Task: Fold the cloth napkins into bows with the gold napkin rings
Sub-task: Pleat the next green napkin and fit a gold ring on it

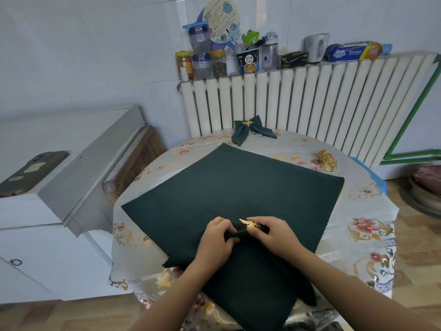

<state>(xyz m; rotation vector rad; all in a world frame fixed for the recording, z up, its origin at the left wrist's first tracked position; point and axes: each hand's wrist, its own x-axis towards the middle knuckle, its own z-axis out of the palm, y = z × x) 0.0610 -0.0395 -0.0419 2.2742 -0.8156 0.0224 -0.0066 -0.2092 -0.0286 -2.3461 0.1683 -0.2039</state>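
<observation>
While both forearms reach in from the bottom edge, the hands meet over the near middle of the worktop (372, 225).
Left hand: the left hand (216, 240) lies palm down, its fingers (224, 226) curled and pinching a bunched end of the gathered napkin (257, 278).
Right hand: the right hand (270, 234) lies palm down just beside the left, its fingers (259, 231) curled round the leaf napkin ring (250, 224), clamped on it and the cloth inside.
Gathered napkin: dark green, drawn to a narrow neck between the hands and widening toward the person; it lies on top of the flat napkin (238, 187).
Flat napkin: dark green, spread open cornerwise on the flowered worktop, its near corner under the hands and the gathered cloth.
Finished bow: a folded bow (250, 130) with a gold leaf ring sits at the far edge, well apart from the hands.
Spare rings: a heap of gold rings (327, 160) lies at the far right, beside the flat napkin's edge.
Hidden: the ring's band is covered by the right fingers; only the gold leaf sprig shows. The thumbs cannot be made out.
Cut off: the gathered napkin's near end runs past the worktop's edge and out of the frame at the bottom.
</observation>
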